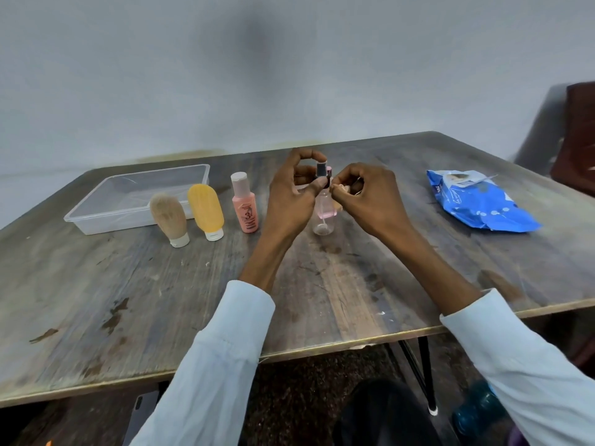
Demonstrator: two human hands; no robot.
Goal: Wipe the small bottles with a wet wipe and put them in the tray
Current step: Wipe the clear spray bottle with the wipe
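Upright, spray bottle (pixel 323 217) between both hands' fingers (pixel 301 170).

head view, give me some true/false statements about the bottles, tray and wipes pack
1. The clear plastic tray holds no bottles. True.
2. The blue wet wipes pack lies inside the tray. False: it lies on the wooden table, on the right.
3. The left hand grips the clear spray bottle with a dark cap. True.
4. The yellow squeeze tube lies flat. False: it stands on its white cap.
5. The pink bottle with a white cap stands upright by the tray. True.
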